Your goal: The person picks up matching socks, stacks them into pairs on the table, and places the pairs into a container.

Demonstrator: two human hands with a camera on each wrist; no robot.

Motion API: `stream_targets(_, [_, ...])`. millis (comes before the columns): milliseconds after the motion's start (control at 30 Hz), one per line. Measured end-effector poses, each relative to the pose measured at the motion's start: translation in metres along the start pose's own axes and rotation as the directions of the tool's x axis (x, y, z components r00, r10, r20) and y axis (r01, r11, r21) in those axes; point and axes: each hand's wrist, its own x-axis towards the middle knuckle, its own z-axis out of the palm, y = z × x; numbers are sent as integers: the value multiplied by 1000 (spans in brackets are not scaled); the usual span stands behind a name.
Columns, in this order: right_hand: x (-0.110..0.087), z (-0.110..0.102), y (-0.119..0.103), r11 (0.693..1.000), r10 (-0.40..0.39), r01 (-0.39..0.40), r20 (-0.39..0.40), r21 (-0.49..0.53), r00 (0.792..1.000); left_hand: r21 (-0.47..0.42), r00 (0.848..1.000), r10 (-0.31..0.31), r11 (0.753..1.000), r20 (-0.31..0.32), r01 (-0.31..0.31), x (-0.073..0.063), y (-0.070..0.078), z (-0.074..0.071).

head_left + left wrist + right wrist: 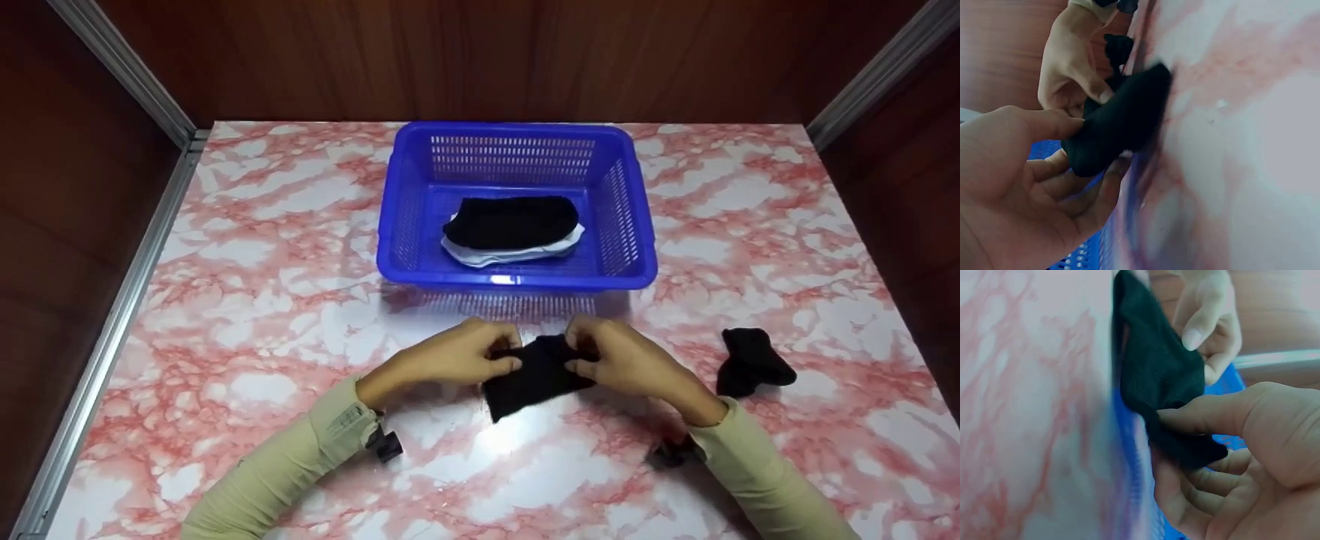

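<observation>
Between both hands, just above the tabletop, is a black sock (536, 381). My left hand (466, 354) pinches its left side between thumb and fingers. Its right side is pinched the same way by my right hand (628, 361). In the left wrist view the sock (1120, 118) hangs loosely from the fingertips, and the right wrist view shows part of it folded over the right thumb (1207, 413). Another black sock (752, 361) lies crumpled on the table, to the right of my right hand.
A blue plastic basket (517, 282) stands beyond the hands. Inside, a flat black sock (517, 222) lies on white socks or cloth (484, 258). Dark wood panels (480, 60) enclose the marbled red-and-white table (285, 247) at the back and sides.
</observation>
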Motion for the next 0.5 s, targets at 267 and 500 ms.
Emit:
stream_targets(267, [-10,-14,1,994,-33,33,0,105,999,-20,999,-25,1000,-43,24,-4,-3,-11])
stream_targets(500, [-13,-6,5,999,-8,9,-13,34,1000,-4,994,-101,995,-48,101,-4,-10,-8])
